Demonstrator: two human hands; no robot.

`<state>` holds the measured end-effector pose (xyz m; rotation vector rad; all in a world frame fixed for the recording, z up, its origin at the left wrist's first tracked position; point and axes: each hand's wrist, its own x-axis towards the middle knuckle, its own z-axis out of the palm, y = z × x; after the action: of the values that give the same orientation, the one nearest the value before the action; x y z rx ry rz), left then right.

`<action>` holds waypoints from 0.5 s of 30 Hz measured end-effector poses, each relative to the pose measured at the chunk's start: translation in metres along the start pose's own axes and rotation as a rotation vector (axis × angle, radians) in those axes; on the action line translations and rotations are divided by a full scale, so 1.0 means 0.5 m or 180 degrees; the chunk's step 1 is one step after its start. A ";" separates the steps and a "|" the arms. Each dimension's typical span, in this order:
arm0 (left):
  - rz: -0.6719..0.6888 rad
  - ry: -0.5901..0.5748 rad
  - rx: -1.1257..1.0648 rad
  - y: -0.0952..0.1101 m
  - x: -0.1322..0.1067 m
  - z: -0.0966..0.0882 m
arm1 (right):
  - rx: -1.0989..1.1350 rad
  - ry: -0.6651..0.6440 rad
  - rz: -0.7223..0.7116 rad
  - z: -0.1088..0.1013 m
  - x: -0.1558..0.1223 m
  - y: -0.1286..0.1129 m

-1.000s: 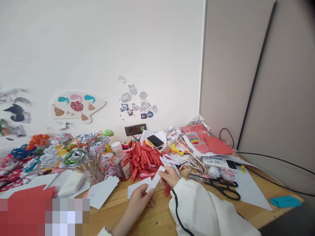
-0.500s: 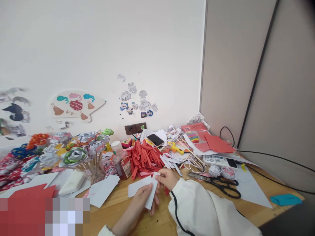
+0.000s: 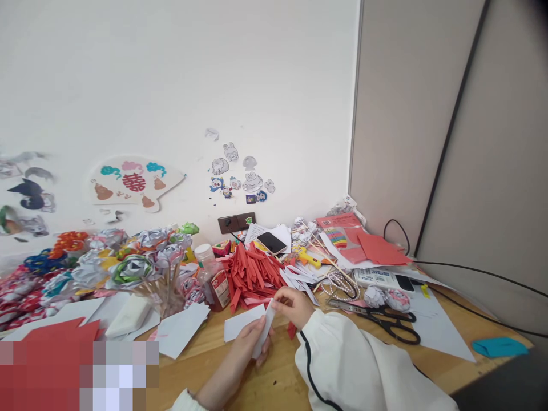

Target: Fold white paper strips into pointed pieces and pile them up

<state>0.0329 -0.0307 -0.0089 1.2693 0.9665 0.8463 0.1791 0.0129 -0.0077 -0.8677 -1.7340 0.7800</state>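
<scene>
Both my hands hold one narrow white paper strip (image 3: 265, 331) over the wooden desk (image 3: 274, 382). My left hand (image 3: 248, 342) grips its lower part, fingers curled round it. My right hand (image 3: 293, 305), in a white sleeve, pinches its upper end. The strip stands nearly upright, tilted a little to the right. A flat white sheet (image 3: 240, 322) lies just left of the strip. A heap of folded red paper strips (image 3: 250, 274) lies directly behind my hands.
Black scissors (image 3: 391, 325) lie right of my hands beside crumpled paper balls (image 3: 385, 298). A phone (image 3: 271, 242), yellow glue gun (image 3: 309, 260), bottle (image 3: 212, 279) and many paper flowers (image 3: 128, 262) crowd the back. Red sheets (image 3: 377, 250) and cables lie at the right.
The strip swung from slanting up-right to nearly upright. My left hand slid up along it and my right hand drew closer, narrowing the gap between them.
</scene>
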 end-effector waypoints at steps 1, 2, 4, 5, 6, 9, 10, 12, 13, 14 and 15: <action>0.0021 0.0068 0.0085 -0.002 0.003 -0.001 | -0.0080 -0.0042 0.0012 -0.002 0.000 0.002; 0.0021 0.0142 0.0171 -0.003 0.005 -0.003 | -0.0115 -0.0093 0.0064 -0.003 0.001 0.006; 0.0004 0.0274 0.0341 -0.007 0.010 -0.007 | -0.0051 -0.0226 0.0267 -0.006 0.002 0.016; 0.0007 0.0324 0.0405 -0.009 0.012 -0.010 | 0.0037 -0.0294 0.0397 -0.006 0.002 0.022; 0.0023 0.0361 0.0443 -0.011 0.014 -0.012 | 0.0156 -0.0355 0.0525 -0.006 0.003 0.026; 0.0110 0.0416 0.0490 -0.016 0.016 -0.016 | 0.0597 -0.0448 0.0801 -0.004 0.005 0.035; 0.0134 0.0421 0.0514 -0.017 0.017 -0.017 | 0.0745 -0.0451 0.0847 -0.003 0.005 0.037; 0.0158 0.0425 0.0582 -0.018 0.017 -0.017 | 0.0976 -0.0421 0.0890 0.002 0.005 0.037; 0.0166 0.0432 0.0629 -0.017 0.017 -0.016 | 0.1037 -0.0388 0.0897 0.004 0.005 0.037; 0.0188 0.0441 0.0687 -0.016 0.016 -0.015 | 0.1064 -0.0341 0.0902 0.007 0.004 0.036; 0.0224 0.0456 0.0757 -0.015 0.015 -0.013 | 0.1073 -0.0286 0.0911 0.009 0.004 0.036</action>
<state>0.0297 -0.0224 -0.0172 1.4676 1.1689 0.9062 0.1776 0.0236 -0.0228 -0.8660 -1.5107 1.2778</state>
